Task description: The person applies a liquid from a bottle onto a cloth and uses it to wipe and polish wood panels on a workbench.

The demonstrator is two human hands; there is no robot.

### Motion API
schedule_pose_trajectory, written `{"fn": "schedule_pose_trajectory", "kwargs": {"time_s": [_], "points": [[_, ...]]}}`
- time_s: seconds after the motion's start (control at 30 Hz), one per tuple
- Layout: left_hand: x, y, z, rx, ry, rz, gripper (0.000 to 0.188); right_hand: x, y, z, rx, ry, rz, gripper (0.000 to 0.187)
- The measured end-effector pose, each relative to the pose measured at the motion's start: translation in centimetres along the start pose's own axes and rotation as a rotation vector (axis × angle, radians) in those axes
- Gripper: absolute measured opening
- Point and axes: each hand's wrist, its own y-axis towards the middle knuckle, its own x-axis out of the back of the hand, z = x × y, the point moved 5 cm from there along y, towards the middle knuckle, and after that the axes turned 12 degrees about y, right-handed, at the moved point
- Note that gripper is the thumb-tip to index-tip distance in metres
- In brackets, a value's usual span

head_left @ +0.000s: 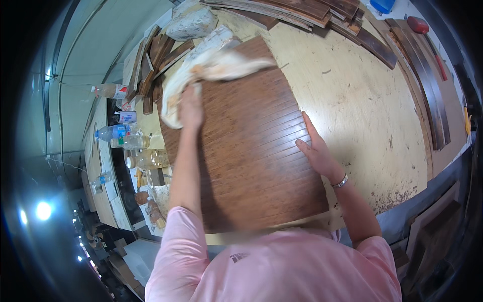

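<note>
A wide brown wooden panel [241, 151], grooved in parallel lines, lies on the pale board in front of me. My left hand [191, 108] is on the panel's left side, closed on a white cloth [173, 98] with yellowish stains. The cloth trails across the panel's far end and is smeared by motion; some of my left fingers are hidden. At the panel's right edge my right hand [318, 151] holds on, thumb on the top face and forefinger along the side.
Bottles, one with yellowish liquid [153, 159], line the left edge. Dark wood strips [161, 50] are piled at the far left, beside a white wrapped bundle [191, 25]. More planks [302, 12] lie at the back, and long boards [420, 80] on the right near a red-handled tool [418, 25].
</note>
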Motion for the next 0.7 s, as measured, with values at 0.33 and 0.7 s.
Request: {"fn": "schedule_pose_trajectory", "kwargs": {"time_s": [0.33,0.7], "points": [[-0.8,-13.2,-8.0,-0.535,0.100,0.261,0.052,0.5,0.2,-1.7,0.020,0.083,-0.027,0.074],[-2.4,-18.9,-7.7,-0.824,0.338,0.123,0.051,-0.4,0.3,-1.4,-0.053,0.117,-0.006,0.073]]}}
